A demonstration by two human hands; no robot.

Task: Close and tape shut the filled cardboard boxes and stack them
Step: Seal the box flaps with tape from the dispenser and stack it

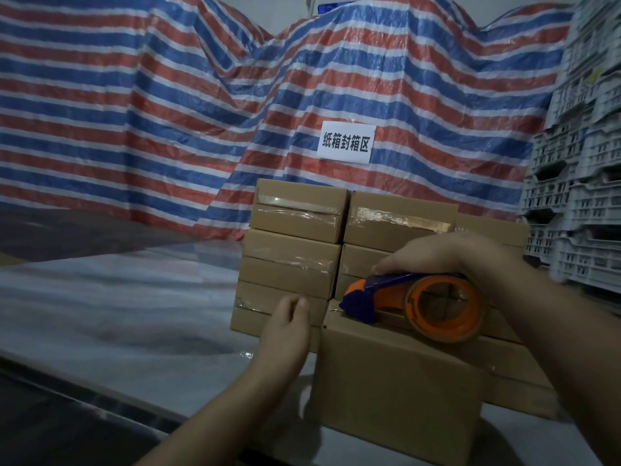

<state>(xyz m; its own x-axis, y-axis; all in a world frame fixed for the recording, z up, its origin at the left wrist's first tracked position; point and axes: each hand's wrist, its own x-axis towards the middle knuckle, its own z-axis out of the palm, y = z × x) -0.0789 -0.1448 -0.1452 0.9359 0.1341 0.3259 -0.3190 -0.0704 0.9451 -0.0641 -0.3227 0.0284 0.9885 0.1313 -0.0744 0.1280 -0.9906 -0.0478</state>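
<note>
While my right hand (447, 253) clenches its grip around the tape dispenser (420, 302) atop the front box (396, 378), my left hand (285, 331) rests relaxed against that box's left edge. Sealed boxes (295, 250) stand stacked just behind on the tabletop (117, 314).

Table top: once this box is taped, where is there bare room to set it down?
The table lies bare left of the stacked boxes, out to its left edge, and in front of the left hand. It is crowded on the right: stacks stand behind and beside the box being taped, with grey crates beyond.
</note>
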